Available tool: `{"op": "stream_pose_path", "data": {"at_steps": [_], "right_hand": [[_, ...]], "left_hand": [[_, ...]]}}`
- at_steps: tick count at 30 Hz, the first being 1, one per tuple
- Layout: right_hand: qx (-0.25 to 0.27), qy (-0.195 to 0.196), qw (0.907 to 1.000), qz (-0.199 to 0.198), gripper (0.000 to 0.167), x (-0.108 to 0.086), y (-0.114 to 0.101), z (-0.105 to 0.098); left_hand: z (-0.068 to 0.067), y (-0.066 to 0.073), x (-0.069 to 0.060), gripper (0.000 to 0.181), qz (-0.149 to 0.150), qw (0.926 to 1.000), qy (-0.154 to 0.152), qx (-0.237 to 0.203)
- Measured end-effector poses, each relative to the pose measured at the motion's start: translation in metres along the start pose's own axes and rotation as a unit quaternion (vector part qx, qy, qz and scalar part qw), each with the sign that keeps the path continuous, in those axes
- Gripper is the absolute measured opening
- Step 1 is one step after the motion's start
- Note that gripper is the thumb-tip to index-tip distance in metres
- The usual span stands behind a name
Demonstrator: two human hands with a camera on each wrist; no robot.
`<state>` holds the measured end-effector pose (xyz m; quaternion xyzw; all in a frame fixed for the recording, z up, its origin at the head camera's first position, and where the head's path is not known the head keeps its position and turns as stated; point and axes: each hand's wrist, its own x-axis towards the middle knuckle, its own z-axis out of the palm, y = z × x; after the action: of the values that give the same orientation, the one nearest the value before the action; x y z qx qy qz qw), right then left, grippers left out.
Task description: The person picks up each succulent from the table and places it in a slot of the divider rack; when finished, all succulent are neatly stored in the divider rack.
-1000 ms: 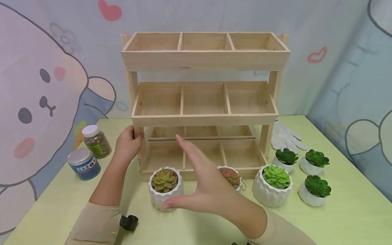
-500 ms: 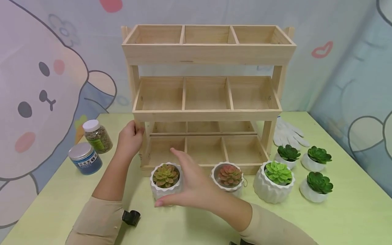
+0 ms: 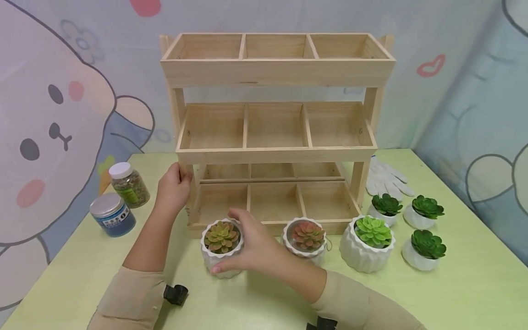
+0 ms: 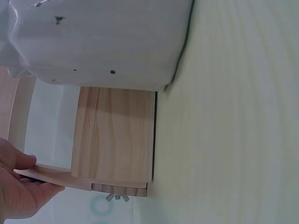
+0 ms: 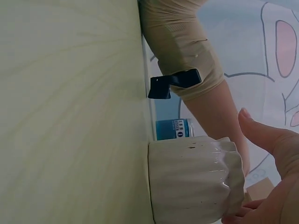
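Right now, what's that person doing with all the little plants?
The person's left hand grips the left side of a wooden rack. The right hand is spread around a white pot with an orange-green plant in it; the thumb is off the pot, and I can't tell whether the fingers touch it. Every potted plant is on the table.

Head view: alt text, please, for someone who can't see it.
The right hand is spread at the leftmost of three ribbed white succulent pots; the left hand grips the left side of a tiered wooden rack behind them. Two jars stand at left, three smaller potted succulents at right.
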<state>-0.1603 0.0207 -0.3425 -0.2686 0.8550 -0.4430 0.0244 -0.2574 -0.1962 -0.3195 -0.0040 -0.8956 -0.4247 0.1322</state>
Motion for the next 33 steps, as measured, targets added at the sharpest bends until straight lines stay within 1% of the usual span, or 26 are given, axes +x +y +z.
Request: {"op": "stream_pose_path", "data": {"at_steps": [4, 10, 15, 21, 24, 28, 33], "right_hand": [[0.004, 0.010, 0.9999, -0.004, 0.113, 0.002, 0.004, 0.004], [0.024, 0.016, 0.9996, 0.004, 0.110, 0.003, 0.009, 0.008], [0.037, 0.033, 0.9988, 0.001, 0.107, 0.004, 0.014, 0.014], [0.041, 0.051, 0.9978, 0.003, 0.102, 0.006, 0.020, 0.020], [0.054, 0.057, 0.9969, 0.004, 0.097, 0.006, 0.021, 0.022], [0.072, 0.067, 0.9951, -0.012, 0.092, 0.006, 0.022, 0.024], [0.079, 0.081, 0.9929, -0.034, 0.089, 0.004, 0.025, 0.027]], "left_hand": [[0.000, 0.001, -0.001, 0.034, -0.002, 1.0000, 0.001, 0.000], [0.000, 0.002, -0.001, 0.035, -0.005, 1.0000, -0.004, -0.002], [0.000, 0.000, 0.000, 0.035, -0.002, 1.0000, 0.001, 0.003], [0.000, 0.001, 0.001, 0.035, -0.002, 1.0000, 0.004, 0.007], [0.000, 0.001, 0.000, 0.035, -0.003, 1.0000, 0.004, 0.006], [-0.001, 0.001, -0.001, 0.035, -0.002, 1.0000, 0.003, 0.005], [-0.001, 0.001, -0.001, 0.035, 0.001, 1.0000, -0.002, 0.001]]}}
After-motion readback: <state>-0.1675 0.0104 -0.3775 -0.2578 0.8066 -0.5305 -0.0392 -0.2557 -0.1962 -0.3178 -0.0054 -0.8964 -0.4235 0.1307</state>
